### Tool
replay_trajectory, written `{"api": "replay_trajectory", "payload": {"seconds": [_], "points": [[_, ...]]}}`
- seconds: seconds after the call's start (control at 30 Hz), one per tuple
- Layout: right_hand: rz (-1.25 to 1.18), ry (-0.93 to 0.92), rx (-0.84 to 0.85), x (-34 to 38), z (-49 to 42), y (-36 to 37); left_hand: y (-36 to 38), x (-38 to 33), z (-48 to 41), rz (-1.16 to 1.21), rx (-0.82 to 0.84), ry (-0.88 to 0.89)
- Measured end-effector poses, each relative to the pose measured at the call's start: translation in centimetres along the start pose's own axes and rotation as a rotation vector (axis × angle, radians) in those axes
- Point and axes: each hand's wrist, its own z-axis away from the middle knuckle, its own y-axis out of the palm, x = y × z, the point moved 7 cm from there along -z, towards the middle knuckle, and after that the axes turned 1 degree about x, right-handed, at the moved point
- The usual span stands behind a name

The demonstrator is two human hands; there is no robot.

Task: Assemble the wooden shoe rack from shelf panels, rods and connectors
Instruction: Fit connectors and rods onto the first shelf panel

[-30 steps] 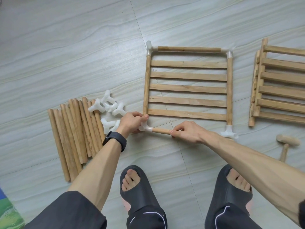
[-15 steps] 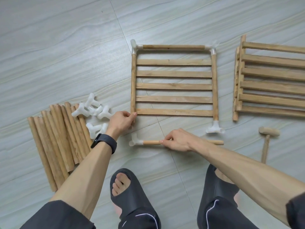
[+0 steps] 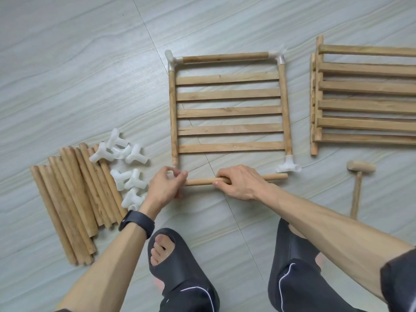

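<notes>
One shelf panel point(image 3: 229, 111) of five slats point(image 3: 227, 77) carries three white corner connectors point(image 3: 288, 166) and one top rod point(image 3: 225, 57). A second rod point(image 3: 274, 176) sits in the right hand point(image 3: 240, 183); the left hand point(image 3: 165, 188) pinches what looks like a fourth connector point(image 3: 172, 175) at its end. Alongside: about seven loose connectors point(image 3: 136, 154), roughly ten loose rods point(image 3: 67, 199), one wooden mallet point(image 3: 361, 166) and one stack of further panels point(image 3: 364, 104), their number unclear.

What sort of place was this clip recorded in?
Most likely a room in a home, worked at floor level: pale streaked floor tiles, the person's dark slippers, and the shelf panel and loose rods laid straight on the floor, no bench in view.
</notes>
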Motion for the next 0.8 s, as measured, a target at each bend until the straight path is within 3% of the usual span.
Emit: {"api": "replay_trajectory", "payload": {"seconds": [0.07,0.17,0.23,0.3,0.37,0.47,0.57,0.8], "points": [[-0.009,-0.023,-0.166,0.7,0.4,-1.1,-0.7,0.8,-0.5,0.011,-0.017,-0.066],[-0.051,0.051,-0.609,-0.5,2.9,-5.0,-2.0,1.1,-1.0,0.015,-0.064,-0.093],[-0.055,0.212,-0.815,-3.2,5.4,-7.0,-2.3,1.2,-1.3,0.016,-0.057,-0.098],[-0.131,0.441,-0.909,-7.1,7.8,-8.2,-2.4,1.3,-1.7,0.044,-0.042,-0.116],[-0.314,0.643,-0.861,-11.2,9.2,-8.2,-2.3,1.4,-2.1,0.073,-0.033,-0.135],[-0.564,0.747,-0.638,-14.5,9.1,-6.9,-1.9,1.3,-2.3,0.077,-0.010,-0.127],[-0.508,0.736,-0.514,-15.1,8.3,-6.3,-1.4,1.0,-2.2,0.054,0.001,-0.113],[-0.441,0.700,-0.566,-15.2,7.3,-5.9,-0.9,1.1,-2.1,0.001,-0.009,-0.134]]}}
